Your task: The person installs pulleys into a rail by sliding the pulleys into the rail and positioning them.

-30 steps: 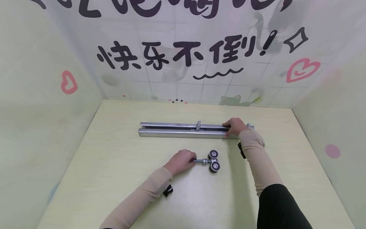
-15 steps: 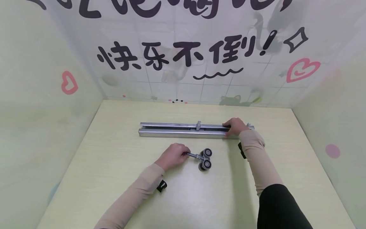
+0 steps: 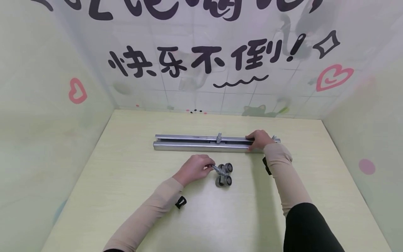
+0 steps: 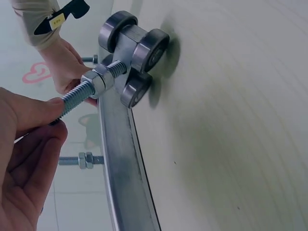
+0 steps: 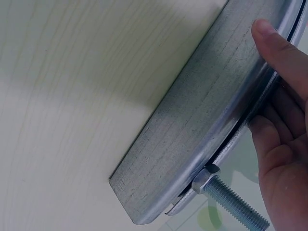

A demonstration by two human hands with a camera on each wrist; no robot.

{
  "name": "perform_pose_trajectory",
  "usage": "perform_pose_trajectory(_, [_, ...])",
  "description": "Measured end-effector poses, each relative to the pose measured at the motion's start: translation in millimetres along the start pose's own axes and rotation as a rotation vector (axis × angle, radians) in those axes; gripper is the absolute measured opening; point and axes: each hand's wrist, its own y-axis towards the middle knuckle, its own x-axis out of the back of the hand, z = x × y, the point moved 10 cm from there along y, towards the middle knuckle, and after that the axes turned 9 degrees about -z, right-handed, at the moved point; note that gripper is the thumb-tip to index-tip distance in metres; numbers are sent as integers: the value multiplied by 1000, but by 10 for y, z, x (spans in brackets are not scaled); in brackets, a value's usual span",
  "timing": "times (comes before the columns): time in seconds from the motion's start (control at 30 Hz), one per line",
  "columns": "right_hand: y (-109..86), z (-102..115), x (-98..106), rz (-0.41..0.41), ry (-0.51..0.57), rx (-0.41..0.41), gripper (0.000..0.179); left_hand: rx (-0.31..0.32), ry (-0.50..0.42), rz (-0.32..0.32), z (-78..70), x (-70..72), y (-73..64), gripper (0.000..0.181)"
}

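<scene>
My left hand point(image 3: 193, 170) pinches the threaded bolt of a metal trolley roller point(image 3: 227, 180) between thumb and fingers, in front of a steel track. In the left wrist view, the roller's dark wheels point(image 4: 152, 50) are close over the tabletop, and two nuts point(image 4: 97, 82) sit on its tilted bolt. The silver slotted track point(image 3: 189, 146) lies lengthwise across the table. Near its right end my right hand point(image 3: 259, 139) grips it, thumb on the front wall, other fingers over the slot. Two more bolts rise from the slot, one mid-track point(image 3: 218, 138) and one by the right end point(image 5: 233, 202).
A pale wood-grain table point(image 3: 126, 196) spreads beneath everything. Printed walls enclose it at the back point(image 3: 195, 98) and on both sides, the back one close behind the track. A black strap point(image 3: 181, 202) hangs under the left sleeve.
My left hand has drawn the roller to the left and slightly back towards the track. The roller has turned, its bolt now slanting up to the hand. My right hand stays on the track.
</scene>
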Motion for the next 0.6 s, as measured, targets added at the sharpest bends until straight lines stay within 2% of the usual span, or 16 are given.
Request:
perform_pose_trajectory(0.17, [11,-3,-17,-3,-4,10,60,-50,22,27,-155,-63,105,9])
perform_pose_trajectory(0.33, [15,-7,-24,-2,0,9,60,-88,54,89,-284,-181,205,9])
perform_pose_trajectory(0.5, [8,-2,-21,2,8,9,60,-45,50,122,-265,-226,237,11])
perform_pose_trajectory(0.6, [-12,5,-2,5,4,3,60,14,-21,149,-207,-256,231,13])
